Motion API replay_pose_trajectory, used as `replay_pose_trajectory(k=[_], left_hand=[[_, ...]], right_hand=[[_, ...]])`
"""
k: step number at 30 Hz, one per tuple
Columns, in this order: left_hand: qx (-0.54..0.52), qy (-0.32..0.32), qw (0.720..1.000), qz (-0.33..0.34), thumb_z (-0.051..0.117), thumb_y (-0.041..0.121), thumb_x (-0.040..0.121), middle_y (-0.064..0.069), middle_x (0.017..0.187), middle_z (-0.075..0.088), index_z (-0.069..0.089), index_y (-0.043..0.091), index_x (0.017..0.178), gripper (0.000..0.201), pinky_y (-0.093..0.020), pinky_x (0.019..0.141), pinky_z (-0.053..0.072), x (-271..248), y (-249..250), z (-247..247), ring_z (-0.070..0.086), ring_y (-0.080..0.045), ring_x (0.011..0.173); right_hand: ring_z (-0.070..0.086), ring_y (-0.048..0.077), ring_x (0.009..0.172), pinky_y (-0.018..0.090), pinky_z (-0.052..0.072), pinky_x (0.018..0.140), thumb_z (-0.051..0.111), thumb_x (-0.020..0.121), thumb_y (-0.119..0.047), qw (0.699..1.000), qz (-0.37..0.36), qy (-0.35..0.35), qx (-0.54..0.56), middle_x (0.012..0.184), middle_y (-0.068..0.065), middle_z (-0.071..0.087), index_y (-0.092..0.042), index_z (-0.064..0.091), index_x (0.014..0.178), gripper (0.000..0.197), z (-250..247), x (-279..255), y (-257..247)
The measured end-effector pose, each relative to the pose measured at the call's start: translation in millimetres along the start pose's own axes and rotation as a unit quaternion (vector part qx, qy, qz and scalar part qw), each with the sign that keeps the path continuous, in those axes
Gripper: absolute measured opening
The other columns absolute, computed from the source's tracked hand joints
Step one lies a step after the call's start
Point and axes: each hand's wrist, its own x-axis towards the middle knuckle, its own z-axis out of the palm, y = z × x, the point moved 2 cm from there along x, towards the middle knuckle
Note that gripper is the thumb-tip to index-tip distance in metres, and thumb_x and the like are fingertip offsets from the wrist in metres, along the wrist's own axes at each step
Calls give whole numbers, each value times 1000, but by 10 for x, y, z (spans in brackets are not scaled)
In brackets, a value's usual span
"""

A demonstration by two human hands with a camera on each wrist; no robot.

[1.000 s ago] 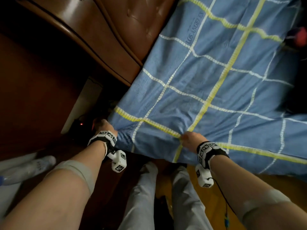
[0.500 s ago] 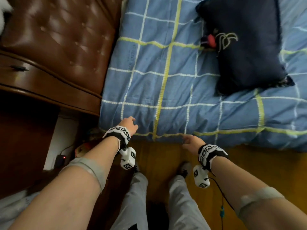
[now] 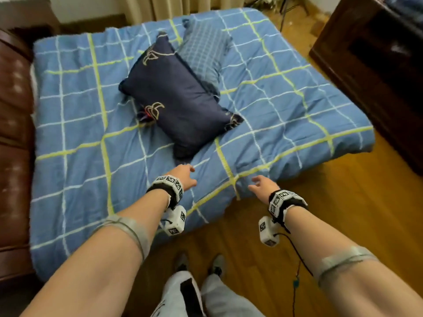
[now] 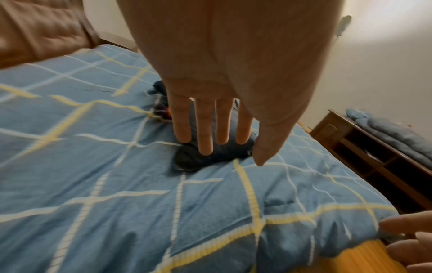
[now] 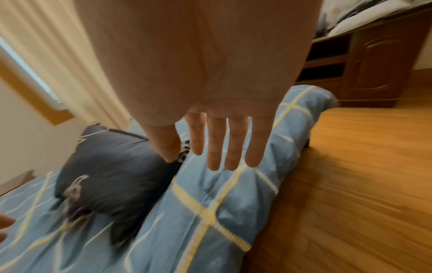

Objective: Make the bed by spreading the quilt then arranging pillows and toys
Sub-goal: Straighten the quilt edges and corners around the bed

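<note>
so the blue quilt with the yellow and white grid lines (image 3: 263, 106) was pretty much spread over the bed at this point, a bit rumpled near the edge by me but covering the lot. that put me at the pillow step, i reckon. the dark navy pillow with the pale embroidered squiggles (image 3: 174, 97) was lying crooked across the middle of the quilt, partly on top of a blue checked pillow (image 3: 203, 51) behind it. there was something small and reddish poking out by the navy pillow's left edge, maybe one of the toys, too blurry to say.

my left hand (image 3: 183, 177) was stretched out over the quilt, fingers straight and slightly apart, holding nothing. it was near the navy pillow's closest corner but not touching it. my right hand (image 3: 263, 185) was over the near edge of the quilt, where it drops to the wooden floor (image 3: 343, 202), fingers also straight and loose, nothing in that grip either. can't tell if it was brushing the fabric.

next move, as i saw it: get both hands on the navy pillow, lift it clear of the checked one and carry it up to the brown padded headboard (image 3: 13, 110) on the left, without dragging the quilt out of place.
</note>
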Motion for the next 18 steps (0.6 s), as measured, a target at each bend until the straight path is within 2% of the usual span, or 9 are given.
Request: replay_pose_trajectory(k=[4, 8, 11, 16, 18], left_hand=[[39, -38, 998, 44, 68, 45, 82, -1, 143, 50, 43, 24, 142, 69, -40, 100, 47, 555, 772, 238, 55, -23, 124], [35, -77, 996, 40, 71, 51, 79, -3, 140, 51, 42, 20, 142, 77, -41, 99, 48, 1232, 1171, 637, 55, -24, 123], [33, -92, 995, 31, 74, 55, 73, -4, 140, 52, 41, 17, 143, 86, -40, 100, 47, 1789, 1415, 971, 52, -25, 126], [99, -120, 988, 1, 80, 57, 66, -7, 155, 25, 19, 19, 152, 111, -50, 108, 40, 2651, 1668, 1572, 29, -30, 142], [111, -135, 984, -32, 81, 61, 61, -8, 155, 27, 11, 21, 153, 123, -52, 106, 41, 2913, 1687, 1816, 32, -30, 141]], right_hand=[[56, 30, 121, 38, 43, 102, 57, 92, -43, 995, 88, 28, 49, 133, 10, 59, -11, 49, 135, 54, -383, 315, 738], [50, 33, 128, 39, 38, 105, 51, 94, -50, 981, 167, 21, 99, 142, 15, 51, -10, 41, 142, 64, -570, 916, 1164], [49, 35, 129, 41, 37, 105, 46, 93, -57, 973, 197, 18, 118, 143, 18, 49, -7, 40, 143, 71, -684, 1538, 1369], [53, 38, 123, 40, 40, 98, 39, 83, -78, 947, 274, 7, 168, 140, 23, 49, 3, 41, 142, 100, -674, 2737, 1761], [52, 37, 123, 40, 38, 104, 37, 80, -82, 936, 295, -13, 191, 142, 23, 47, 4, 44, 140, 105, -557, 3107, 1862]])
